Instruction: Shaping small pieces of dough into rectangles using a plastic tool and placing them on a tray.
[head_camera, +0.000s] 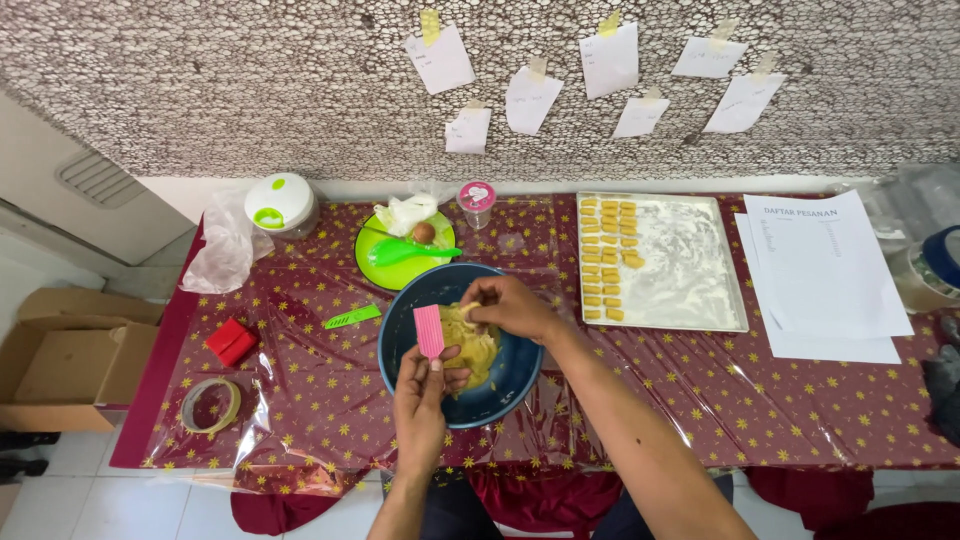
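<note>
A dark blue bowl (510, 385) sits on the table in front of me with a lump of yellow dough (472, 345) inside. My left hand (422, 395) holds a small pink ridged mould (429, 331) upright over the bowl's near left side. My right hand (512, 305) reaches in from the right, its fingertips pinching a bit of dough right beside the mould. To the right lies a floured metal tray (690, 270) with several shaped dough pieces (607, 255) lined up in columns along its left side.
A green plate (385, 272) with a green spatula, a plastic bag and a small round item stands behind the bowl. A white lidded container (282, 203), red box (231, 341), tape roll (210, 404) and green tool (352, 317) lie left. Paper sheets (825, 275) lie right. Cardboard boxes (70, 360) stand on the floor.
</note>
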